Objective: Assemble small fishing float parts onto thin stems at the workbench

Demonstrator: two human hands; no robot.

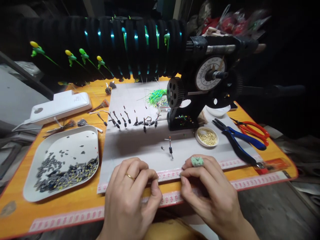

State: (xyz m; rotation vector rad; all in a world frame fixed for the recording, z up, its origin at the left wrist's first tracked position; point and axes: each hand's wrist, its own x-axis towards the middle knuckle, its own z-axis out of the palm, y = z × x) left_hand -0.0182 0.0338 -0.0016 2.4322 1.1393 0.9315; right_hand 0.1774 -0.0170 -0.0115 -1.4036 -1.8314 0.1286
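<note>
My left hand point(133, 193) hovers over the front edge of the white board point(135, 153), thumb and index finger pinched together; a ring sits on one finger. Opposite it, my right hand point(210, 190) is closed in the same way, fingertips pinched, with a green wrap point(197, 161) around one finger. Whatever lies in either pinch is too small or thin to make out. Just beyond the hands, a small dark piece with a thin stem point(170, 150) rests on the board. Several similar dark pieces point(145, 123) lie farther back in a row.
Left stands a white tray point(96, 146) of small grey and black pieces, below a white power bank point(62, 106). Black spools point(105, 50) and a dial machine point(211, 73) span the back. Right are a dish of gold bits point(207, 137), blue pliers point(237, 140) and orange-handled pliers point(255, 130).
</note>
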